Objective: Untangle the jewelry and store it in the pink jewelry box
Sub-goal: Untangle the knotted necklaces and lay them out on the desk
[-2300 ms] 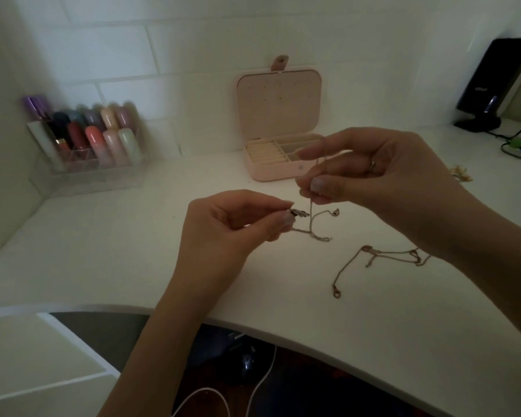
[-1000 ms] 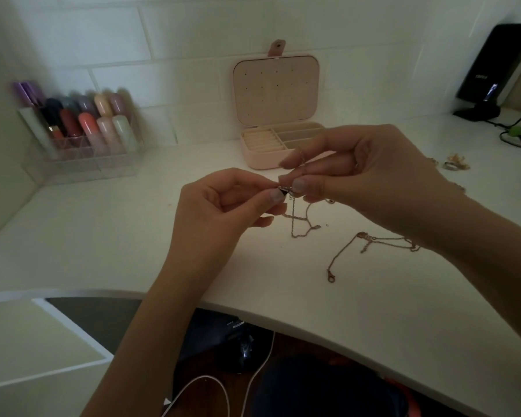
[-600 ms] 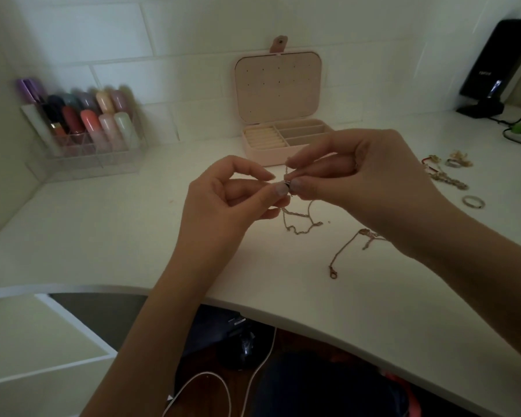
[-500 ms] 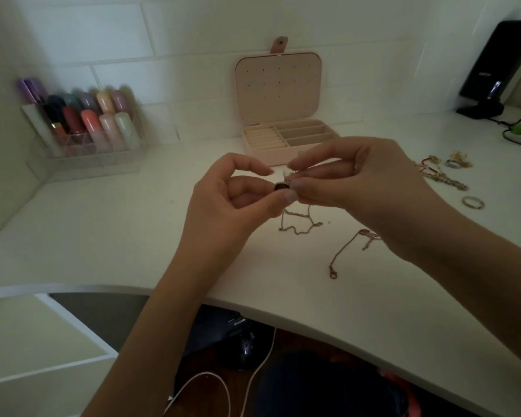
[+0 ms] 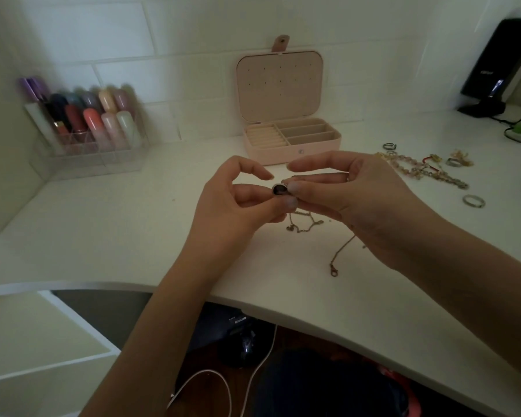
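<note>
head view: the left hand (image 5: 235,206) and the right hand (image 5: 352,200) meet above the white table (image 5: 133,230), fingertips almost touching. between them sits a small dark round pendant (image 5: 279,189); the left thumb and a curled finger pinch it from the left side, and the right thumb and fingers (image 5: 295,188) close on it from the right. the left index finger arches up over the pendant without touching it, and the right index finger lies straight just above the pinch. a ring shows on one right finger.

just below the fingers a thin chain (image 5: 303,222) hangs down and its loose loops rest on the table. whether it runs up to the pendant is too fine to tell. a second chain (image 5: 340,255) emerges from under the right hand and ends in a clasp on the table, nearer the table's front edge.

beyond the fingers, close behind them, the pink jewelry box (image 5: 292,145) stands open, its lid upright against the wall; its compartments look bare as far as can be seen.

to the right of the right hand lies a heap of tangled jewelry (image 5: 418,170), with a lone ring (image 5: 473,201) just past it. far left of the fingers a clear organizer (image 5: 94,139) holds coloured tubes.
</note>
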A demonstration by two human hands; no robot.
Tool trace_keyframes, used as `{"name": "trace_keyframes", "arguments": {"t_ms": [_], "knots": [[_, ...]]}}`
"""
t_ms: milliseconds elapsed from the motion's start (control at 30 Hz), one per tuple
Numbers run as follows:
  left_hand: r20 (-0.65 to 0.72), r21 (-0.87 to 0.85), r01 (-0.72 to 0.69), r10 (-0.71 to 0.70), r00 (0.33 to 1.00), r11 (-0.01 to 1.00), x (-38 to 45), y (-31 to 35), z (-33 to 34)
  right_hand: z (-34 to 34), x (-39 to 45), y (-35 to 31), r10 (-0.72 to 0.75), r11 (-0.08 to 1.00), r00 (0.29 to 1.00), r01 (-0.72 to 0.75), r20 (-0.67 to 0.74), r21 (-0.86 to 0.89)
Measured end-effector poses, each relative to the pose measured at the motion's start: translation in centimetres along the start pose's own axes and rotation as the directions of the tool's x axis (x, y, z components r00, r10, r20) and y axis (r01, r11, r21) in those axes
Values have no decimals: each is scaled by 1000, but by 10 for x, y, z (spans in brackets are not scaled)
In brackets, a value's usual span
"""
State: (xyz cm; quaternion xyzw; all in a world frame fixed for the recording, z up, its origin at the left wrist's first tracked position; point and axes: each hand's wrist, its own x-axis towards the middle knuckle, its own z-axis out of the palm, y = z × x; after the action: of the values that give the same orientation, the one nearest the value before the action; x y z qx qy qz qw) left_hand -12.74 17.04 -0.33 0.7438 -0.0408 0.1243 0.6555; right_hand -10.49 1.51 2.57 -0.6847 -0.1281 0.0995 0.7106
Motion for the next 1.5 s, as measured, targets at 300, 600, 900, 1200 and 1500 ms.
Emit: {"name": "trace_keyframes", "arguments": {"t_ms": [300,600,900,1200,1500], "knots": [[-15,95,-100,102,995,990,-1,0,2,2,2,6,-31,999,998,29,-49,-34],[-4,39,-54,54,999,998,2,-2,3,2,6,15,43,999,992,-43,-120,1],[36,2,-3,3,999,1000,1,-1,4,2,8,20,65,996,988,-57,-141,64],[-88,170,-93,109,990,981,3,-4,5,-9,14,21,-88,992,966,62,-242,-114],[-117,442,-325,413,903,836,4,-6,6,-6,14,20,-96,923,995,73,-41,-378]]}}
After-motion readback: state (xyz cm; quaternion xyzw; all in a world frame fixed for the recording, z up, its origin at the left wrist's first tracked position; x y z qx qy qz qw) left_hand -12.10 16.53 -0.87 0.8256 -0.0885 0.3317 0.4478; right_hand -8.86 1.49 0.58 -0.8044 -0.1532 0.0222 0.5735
